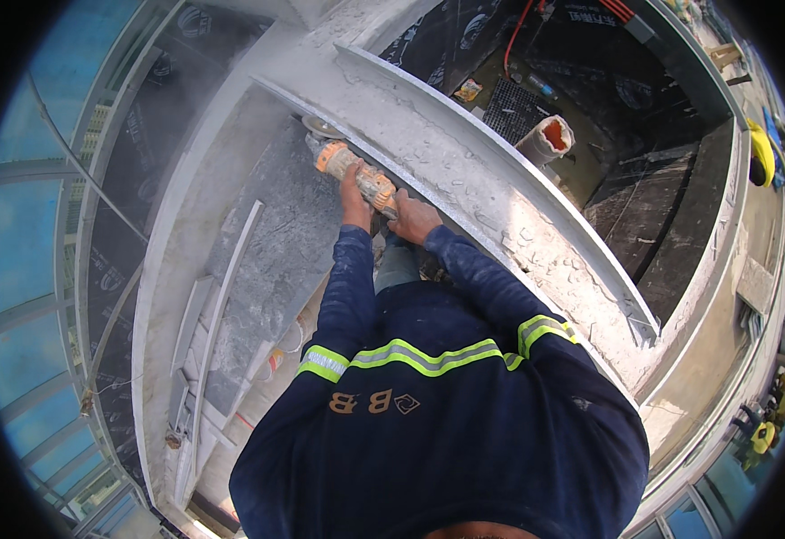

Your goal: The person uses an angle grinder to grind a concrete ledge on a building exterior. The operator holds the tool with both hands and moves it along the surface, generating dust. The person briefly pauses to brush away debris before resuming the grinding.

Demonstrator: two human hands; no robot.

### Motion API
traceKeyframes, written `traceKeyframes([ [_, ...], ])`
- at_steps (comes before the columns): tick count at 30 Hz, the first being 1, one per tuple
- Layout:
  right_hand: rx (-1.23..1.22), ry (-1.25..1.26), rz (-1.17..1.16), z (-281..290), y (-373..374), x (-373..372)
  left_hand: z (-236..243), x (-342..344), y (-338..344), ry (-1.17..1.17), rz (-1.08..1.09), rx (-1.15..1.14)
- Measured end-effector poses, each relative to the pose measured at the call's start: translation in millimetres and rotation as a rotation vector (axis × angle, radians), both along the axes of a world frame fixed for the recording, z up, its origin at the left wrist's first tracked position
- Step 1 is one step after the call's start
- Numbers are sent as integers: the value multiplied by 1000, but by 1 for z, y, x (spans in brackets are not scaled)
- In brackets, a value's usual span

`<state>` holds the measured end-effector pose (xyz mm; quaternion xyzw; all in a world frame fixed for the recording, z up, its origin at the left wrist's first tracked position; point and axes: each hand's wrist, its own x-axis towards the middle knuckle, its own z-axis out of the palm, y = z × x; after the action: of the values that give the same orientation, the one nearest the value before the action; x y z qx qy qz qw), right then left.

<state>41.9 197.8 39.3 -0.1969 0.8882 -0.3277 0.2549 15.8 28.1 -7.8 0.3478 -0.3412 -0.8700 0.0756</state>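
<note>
An orange angle grinder (376,187), coated in pale dust, is held out in front of me. My left hand (354,199) is wrapped round the front of its body, close to the head. Its rear end is gripped by my right hand (416,217). The round grinding disc (321,127) lies against or very near the lower edge of a metal strip (370,151) along a concrete ledge (464,171); whether it touches cannot be told. Haze hangs in the air around the disc.
Beyond the ledge, a dark-lined pit (653,135) holds a short pipe (549,139) and a black mesh crate (514,110). Long metal strips (230,269) lean at my left, near a curved concrete wall (172,242). A cable (96,184) crosses the far left.
</note>
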Motion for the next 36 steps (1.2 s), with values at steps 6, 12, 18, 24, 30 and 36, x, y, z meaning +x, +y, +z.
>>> traceKeyframes([
  [6, 16, -13, 1, 5, 11, 7, 4, 8, 11, -8, 18, 13],
  [12, 17, -18, 18, 14, 19, 16, 9, 18, 18, 1, 39, 20],
  [18, 17, -9, 12, 14, 21, 18, 10, 20, 20, 25, 53, 46],
  [24, -6, 15, 14, 5, 13, 11, 10, 13, 16, 14, 46, 21],
  [30, 3, 18, 12, -6, 2, 0, 7, 1, 6, 17, 15, 10],
  [36, 50, -27, 14, 1, 3, 3, 8, 4, 7, 32, 0, 25],
])
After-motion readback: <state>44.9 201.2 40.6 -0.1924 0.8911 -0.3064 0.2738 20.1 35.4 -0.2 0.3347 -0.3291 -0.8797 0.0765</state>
